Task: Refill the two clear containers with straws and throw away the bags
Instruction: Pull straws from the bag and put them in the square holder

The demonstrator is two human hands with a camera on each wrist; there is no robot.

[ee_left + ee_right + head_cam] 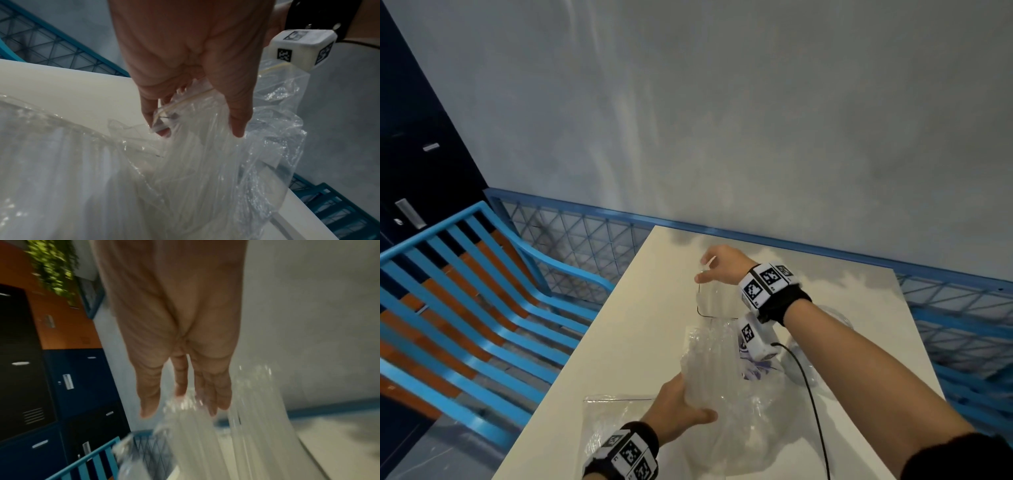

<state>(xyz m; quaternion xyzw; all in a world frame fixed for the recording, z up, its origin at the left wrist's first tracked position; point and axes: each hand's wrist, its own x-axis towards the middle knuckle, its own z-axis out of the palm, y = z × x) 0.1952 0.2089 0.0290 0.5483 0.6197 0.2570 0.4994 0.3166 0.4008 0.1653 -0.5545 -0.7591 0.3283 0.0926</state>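
Observation:
A crumpled clear bag (722,377) of clear straws lies on the white table (637,325). My left hand (681,401) grips its left side, and in the left wrist view the thumb and fingers (238,123) pinch the bag (195,162) at its zip edge. My right hand (709,269) is raised above the bag's mouth and holds the top of a bundle of clear straws (714,298). The right wrist view is blurred but shows the hand (180,402) over the hanging straws (205,443). A clear round container (839,320) is partly hidden behind my right forearm.
A second, flat clear bag (613,418) lies at the table's near left, under my left wrist. A blue slatted chair (482,308) stands left of the table. A blue mesh rail (585,233) runs behind it along the grey wall. A black cable (811,394) hangs from my right wrist.

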